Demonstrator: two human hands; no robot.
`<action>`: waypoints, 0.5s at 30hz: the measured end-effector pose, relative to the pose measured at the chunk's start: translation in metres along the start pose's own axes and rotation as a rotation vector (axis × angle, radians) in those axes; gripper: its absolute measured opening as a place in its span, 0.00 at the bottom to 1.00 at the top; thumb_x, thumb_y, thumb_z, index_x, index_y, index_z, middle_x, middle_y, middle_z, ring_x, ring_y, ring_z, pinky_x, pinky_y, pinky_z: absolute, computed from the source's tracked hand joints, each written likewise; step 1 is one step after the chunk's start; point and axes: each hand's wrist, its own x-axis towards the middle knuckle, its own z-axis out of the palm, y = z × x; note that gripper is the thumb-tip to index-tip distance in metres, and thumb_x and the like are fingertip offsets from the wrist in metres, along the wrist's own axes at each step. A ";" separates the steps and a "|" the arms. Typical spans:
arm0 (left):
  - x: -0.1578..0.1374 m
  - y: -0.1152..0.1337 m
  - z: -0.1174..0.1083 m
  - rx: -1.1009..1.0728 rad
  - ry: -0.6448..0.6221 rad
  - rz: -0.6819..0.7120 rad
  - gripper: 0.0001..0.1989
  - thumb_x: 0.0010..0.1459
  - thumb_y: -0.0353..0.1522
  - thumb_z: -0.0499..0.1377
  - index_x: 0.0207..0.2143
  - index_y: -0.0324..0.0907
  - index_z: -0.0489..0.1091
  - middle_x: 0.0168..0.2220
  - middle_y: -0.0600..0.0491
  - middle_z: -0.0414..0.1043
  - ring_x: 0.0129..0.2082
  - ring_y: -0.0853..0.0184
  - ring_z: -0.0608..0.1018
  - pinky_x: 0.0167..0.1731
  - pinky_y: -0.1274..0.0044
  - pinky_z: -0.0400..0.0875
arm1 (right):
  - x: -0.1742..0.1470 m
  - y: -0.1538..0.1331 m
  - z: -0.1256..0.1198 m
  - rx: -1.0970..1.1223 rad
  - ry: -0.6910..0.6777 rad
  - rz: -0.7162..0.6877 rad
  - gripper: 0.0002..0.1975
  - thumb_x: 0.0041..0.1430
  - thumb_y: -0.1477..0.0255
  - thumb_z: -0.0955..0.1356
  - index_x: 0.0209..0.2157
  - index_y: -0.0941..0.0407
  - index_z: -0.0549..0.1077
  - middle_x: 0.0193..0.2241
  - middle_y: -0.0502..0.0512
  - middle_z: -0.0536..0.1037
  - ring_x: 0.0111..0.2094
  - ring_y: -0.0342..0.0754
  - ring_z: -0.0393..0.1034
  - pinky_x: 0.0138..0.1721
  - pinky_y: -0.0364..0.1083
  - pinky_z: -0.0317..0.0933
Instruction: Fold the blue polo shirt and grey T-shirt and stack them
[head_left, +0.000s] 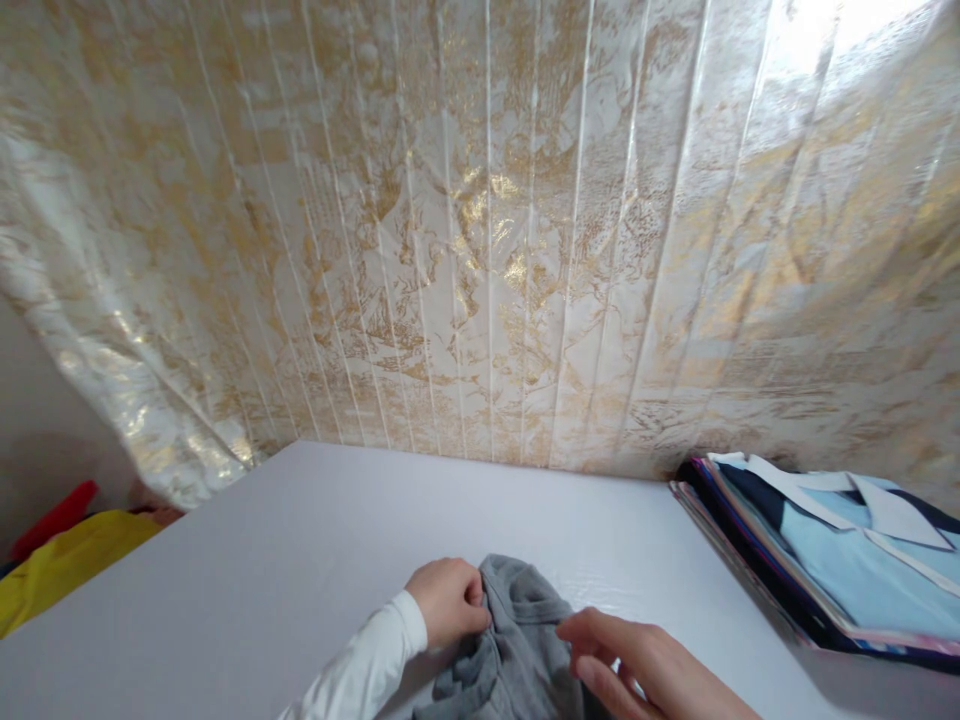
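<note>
A grey garment, crumpled, lies on the white table at the near middle of the view. It looks like a knit top with a neckline or hem at the far end, and its lower part runs out of the frame. My left hand, in a white sleeve, pinches the garment's left edge between thumb and fingers. On the other side, my right hand touches the right edge with its fingertips. Its index finger is stretched out and a gap shows near the thumb.
The white table reaches back to a shiny gold-and-white patterned curtain. A stack of folded clothes, with a light blue collared shirt on top, stands at the right. Yellow cloth and a red piece lie beyond the left edge.
</note>
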 end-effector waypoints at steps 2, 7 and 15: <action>-0.003 0.010 0.002 -0.103 -0.019 0.011 0.10 0.45 0.35 0.59 0.19 0.42 0.59 0.16 0.61 0.57 0.19 0.70 0.66 0.23 0.79 0.64 | 0.003 -0.001 0.004 0.105 0.022 0.015 0.20 0.62 0.60 0.56 0.45 0.55 0.70 0.34 0.55 0.79 0.36 0.49 0.73 0.38 0.45 0.64; -0.029 0.049 0.015 -0.446 -0.176 0.166 0.14 0.55 0.43 0.52 0.31 0.41 0.62 0.24 0.56 0.67 0.21 0.69 0.71 0.22 0.78 0.68 | 0.012 -0.005 0.025 0.365 0.038 -0.112 0.22 0.56 0.59 0.63 0.49 0.56 0.64 0.38 0.55 0.77 0.36 0.48 0.72 0.35 0.43 0.64; -0.045 0.061 -0.011 -0.422 0.280 0.490 0.22 0.55 0.34 0.57 0.54 0.45 0.64 0.55 0.49 0.65 0.56 0.60 0.66 0.57 0.68 0.56 | 0.002 -0.005 -0.010 0.565 0.346 -0.036 0.22 0.42 0.76 0.63 0.43 0.55 0.73 0.39 0.54 0.78 0.46 0.53 0.68 0.51 0.50 0.59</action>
